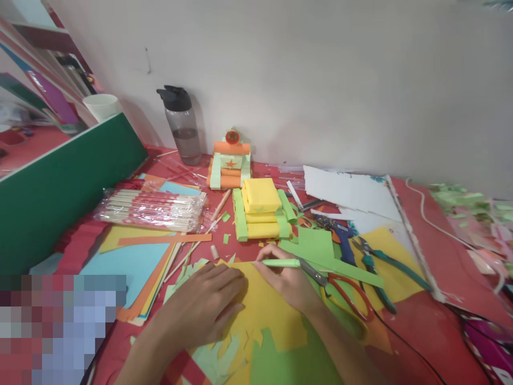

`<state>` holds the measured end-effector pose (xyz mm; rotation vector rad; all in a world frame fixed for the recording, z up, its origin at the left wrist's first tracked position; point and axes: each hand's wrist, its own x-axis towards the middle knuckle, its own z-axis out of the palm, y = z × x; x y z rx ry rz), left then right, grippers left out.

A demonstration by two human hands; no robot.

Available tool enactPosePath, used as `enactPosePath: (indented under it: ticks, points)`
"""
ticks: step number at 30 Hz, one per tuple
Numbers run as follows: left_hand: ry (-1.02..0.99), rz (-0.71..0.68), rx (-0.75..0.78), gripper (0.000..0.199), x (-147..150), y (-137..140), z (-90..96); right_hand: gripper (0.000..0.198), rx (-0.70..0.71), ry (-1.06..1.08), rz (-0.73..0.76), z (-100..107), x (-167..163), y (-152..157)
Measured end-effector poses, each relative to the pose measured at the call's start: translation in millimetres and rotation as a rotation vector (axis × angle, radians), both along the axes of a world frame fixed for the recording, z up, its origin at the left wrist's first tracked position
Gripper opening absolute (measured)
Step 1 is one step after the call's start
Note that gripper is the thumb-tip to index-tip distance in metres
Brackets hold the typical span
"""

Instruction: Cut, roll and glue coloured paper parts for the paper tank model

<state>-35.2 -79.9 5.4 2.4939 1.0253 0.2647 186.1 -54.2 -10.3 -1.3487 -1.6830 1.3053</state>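
Observation:
My left hand [212, 299] lies flat on a sheet of yellow paper [276, 326], fingers stretched out. In my right hand [290, 286] is a light green pen [282, 263], pinched between thumb and fingers, its tip at the far edge of that sheet. Just beyond stands a yellow and green paper model [262, 211] with a wrapped block on top. Behind it is an orange and pale green paper model [230, 163] with a star on its front. Scissors [348, 297] with red and yellow handles rest right of my right hand, partly over green paper [336, 264].
Pliers [379, 262] and a blue glue gun [342, 238] lie to the right, near white board [352, 190]. Left are bagged wooden sticks [152, 209], blue paper [124, 262] and a green partition [76, 166]. A water bottle [182, 128] stands against the wall. Paper scraps litter the red table.

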Motion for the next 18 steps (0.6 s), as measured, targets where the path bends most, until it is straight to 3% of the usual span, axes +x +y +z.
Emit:
enactPosePath:
  ticks: [7,18]
  points:
    - [-0.008,0.019,-0.035,0.013,1.3,-1.5,1.1,0.017,0.061,-0.076,0.061,6.2,-0.6,-1.8]
    - [-0.066,0.060,-0.073,0.021,2.9,0.5,-4.9,0.011,0.070,-0.106,0.065,-0.6,0.6,-1.2]
